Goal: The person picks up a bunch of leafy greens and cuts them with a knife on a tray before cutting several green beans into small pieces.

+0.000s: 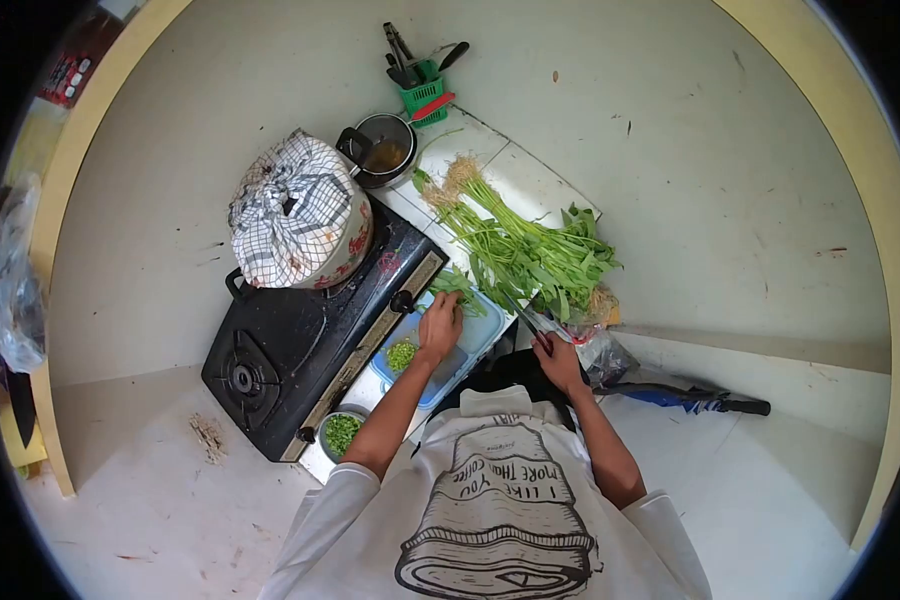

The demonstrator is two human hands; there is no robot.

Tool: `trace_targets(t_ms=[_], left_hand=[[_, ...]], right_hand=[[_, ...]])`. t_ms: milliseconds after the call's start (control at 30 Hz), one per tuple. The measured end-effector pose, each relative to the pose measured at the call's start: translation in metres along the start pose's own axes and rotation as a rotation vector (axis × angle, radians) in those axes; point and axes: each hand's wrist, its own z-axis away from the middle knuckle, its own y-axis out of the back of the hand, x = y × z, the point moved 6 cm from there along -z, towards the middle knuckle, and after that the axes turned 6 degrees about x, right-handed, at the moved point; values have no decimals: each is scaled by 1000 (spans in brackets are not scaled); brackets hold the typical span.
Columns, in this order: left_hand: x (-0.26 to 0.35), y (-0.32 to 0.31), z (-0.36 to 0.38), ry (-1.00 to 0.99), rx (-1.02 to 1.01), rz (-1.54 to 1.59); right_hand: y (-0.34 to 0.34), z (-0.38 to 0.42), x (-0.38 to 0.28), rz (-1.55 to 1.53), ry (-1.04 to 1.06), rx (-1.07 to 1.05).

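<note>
My left hand (439, 325) is at the upper part of a blue tray (478, 328), its fingers curled on some loose green leaves (454, 286). Chopped green pieces (401, 355) lie in a small heap on the tray, left of that wrist. My right hand (558, 360) is closed around the dark handle of a knife (526, 319), whose blade points up and left over the tray's right side. Just above both hands, a big bunch of leafy greens (530, 245) with pale roots spreads over the white tiles.
A black gas stove (300, 340) carries a large pot (345, 250) wrapped in checked cloth. Beyond it are a pan with a strainer (388, 150) and a green utensil basket (423, 95). A bowl of chopped greens (342, 432) stands lower left; a blue umbrella (685, 398) lies right.
</note>
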Motion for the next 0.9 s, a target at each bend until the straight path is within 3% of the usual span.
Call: trace_targets(t_ms=[300, 500, 700, 900], left_hand=[[-12, 1, -9, -59, -12, -89], [-12, 9, -8, 20, -9, 128], [-2, 27, -22, -85, 53, 205], [11, 35, -24, 33, -177, 262]], right_hand=[[-10, -2, 1, 20, -24, -30], [-9, -1, -6, 30, -29, -29], [-3, 0, -6, 5, -35, -9], [-7, -6, -12, 0, -33, -35]])
